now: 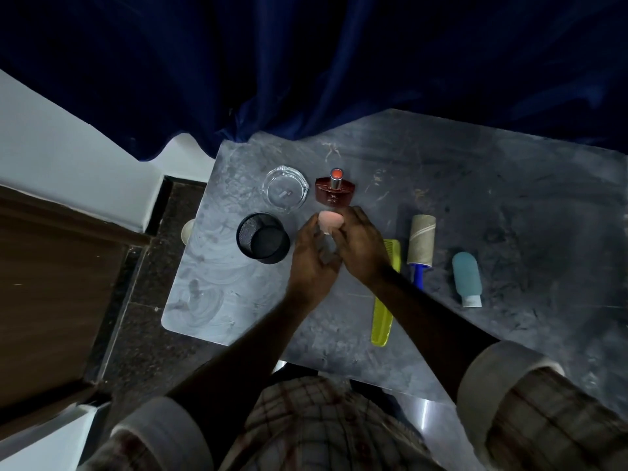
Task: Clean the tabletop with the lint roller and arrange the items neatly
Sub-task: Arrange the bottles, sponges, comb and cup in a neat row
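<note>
Both my hands meet over the middle of the grey tabletop [475, 198]. My left hand [311, 256] and my right hand [360, 244] hold a pink egg-shaped sponge [329, 222] between their fingertips, just above the table. The lint roller [420, 248], with a brownish roll and a blue handle, lies to the right of my right hand. A yellow comb [383, 312] lies partly under my right forearm. A dark red perfume bottle [334, 190] stands just beyond the sponge.
A clear glass ashtray [284, 189] and a black mesh cup [263, 237] sit left of my hands. A teal tube [467, 282] lies right of the roller. A dark blue curtain [306, 62] hangs behind the table. The table's left edge drops to a dark floor [136, 300].
</note>
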Available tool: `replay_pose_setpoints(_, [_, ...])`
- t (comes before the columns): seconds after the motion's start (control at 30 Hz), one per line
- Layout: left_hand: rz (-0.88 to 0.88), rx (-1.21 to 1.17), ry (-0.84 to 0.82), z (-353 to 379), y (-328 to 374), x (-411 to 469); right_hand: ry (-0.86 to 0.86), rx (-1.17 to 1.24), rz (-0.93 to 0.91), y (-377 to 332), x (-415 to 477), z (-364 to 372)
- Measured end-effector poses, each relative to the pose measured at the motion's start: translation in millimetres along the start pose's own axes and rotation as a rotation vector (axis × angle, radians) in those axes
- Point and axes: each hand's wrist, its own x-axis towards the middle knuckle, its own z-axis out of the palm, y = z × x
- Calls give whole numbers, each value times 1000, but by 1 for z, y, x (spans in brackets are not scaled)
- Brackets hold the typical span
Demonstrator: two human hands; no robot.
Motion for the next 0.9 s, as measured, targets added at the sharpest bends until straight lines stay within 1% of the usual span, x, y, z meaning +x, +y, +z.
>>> replay_pose_setpoints(0.1, [5,10,-16,2,-7,3,-34,-21,14,1,1,2])
replay_pose_setpoints(0.2, [-13,-63,-10,4,-13,6,-33,-15,5,1,2,5])
replay_pose_setpoints(0.37, [34,-4,13,5,-13,6,-42,-14,-5,-2,5,7])
replay_pose_setpoints(0.43, [17,-3,13,3,-13,3,-41,-14,0,0,6,7])
replay_pose_setpoints(0.47, [10,11,7,1,-13,2,-38,-13,5,0,5,8])
replay_pose_setpoints(0.53, [70,155,-7,-5,-14,1,-36,-12,8,1,5,8])
replay_pose_setpoints(0.6, [83,201,-3,-7,-13,1,-46,-10,20,0,4,7])
replay_pose_setpoints(0.63, [49,171,3,-6,-10,0,-49,-18,33,0,4,6])
replay_pose_setpoints(0.67, [1,75,18,-3,-7,-4,-41,-34,46,1,3,4])
replay_pose_setpoints(0.73, [-46,-103,82,3,1,-16,9,-70,52,5,-3,-8])
replay_pose_setpoints(0.8, [-61,-174,148,3,7,-33,126,-53,61,11,-15,-33])
replay_pose_setpoints(0.83, [-63,-180,148,3,8,-42,217,-38,60,18,-25,-48])
replay_pose_setpoints(0.9, [-36,-92,78,7,10,-60,369,-35,116,43,-50,-82])
